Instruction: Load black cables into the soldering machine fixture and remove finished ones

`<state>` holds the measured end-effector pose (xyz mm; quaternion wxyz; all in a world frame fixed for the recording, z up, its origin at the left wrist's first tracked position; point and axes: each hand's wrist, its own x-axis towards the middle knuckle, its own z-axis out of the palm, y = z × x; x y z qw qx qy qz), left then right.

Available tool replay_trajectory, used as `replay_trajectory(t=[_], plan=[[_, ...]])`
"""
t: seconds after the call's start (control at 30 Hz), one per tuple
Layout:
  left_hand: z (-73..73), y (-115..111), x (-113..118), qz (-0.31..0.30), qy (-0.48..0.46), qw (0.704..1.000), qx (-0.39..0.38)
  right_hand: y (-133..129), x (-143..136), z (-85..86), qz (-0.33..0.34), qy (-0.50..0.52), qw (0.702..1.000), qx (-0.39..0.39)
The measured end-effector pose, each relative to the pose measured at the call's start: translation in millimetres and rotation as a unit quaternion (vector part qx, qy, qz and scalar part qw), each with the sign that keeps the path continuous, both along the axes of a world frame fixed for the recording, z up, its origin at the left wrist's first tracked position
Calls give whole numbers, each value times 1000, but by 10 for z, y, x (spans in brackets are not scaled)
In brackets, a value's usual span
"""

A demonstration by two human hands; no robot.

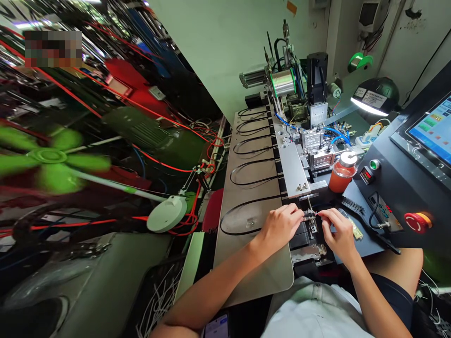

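Note:
My left hand (282, 227) is closed, its fingertips pressed together at the left side of a small metal fixture (310, 220). From the right, my right hand (338, 233) pinches thumb against forefinger at the fixture's other side. Whatever lies between the fingers of either hand is too small to make out. Beside my left hand, a looped black cable (225, 230) lies on a flat metal tray (253, 277). More black cable loops (235, 177) sit in a row farther up it, their ends under the machine's edge.
Right of the fixture are a brush (369, 225), a jar of red liquid (341, 176) and a control panel with a red emergency button (417, 222). Behind stand a wire spool (283, 83) and a lit lamp (375, 97). A green fan (49, 156) is at left.

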<state>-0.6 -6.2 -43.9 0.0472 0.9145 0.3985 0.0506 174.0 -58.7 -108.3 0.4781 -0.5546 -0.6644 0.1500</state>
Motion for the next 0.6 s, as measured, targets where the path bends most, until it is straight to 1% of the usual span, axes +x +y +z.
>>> replay_trajectory(t=[0.27, 0.4, 0.47, 0.6], plan=[[-9, 3, 5, -1, -9, 1000, 3, 0, 2, -13, 4, 2, 1000, -4], [-6, -1, 1, 1, 0, 1000, 5, -3, 5, 23, 6, 8, 1000, -1], [6, 1, -8, 0, 3, 1000, 2, -23, 24, 57, -12, 19, 1000, 11], [0, 18, -27, -4, -2, 1000, 1, -115, 98, 129, -101, 59, 992, 38]])
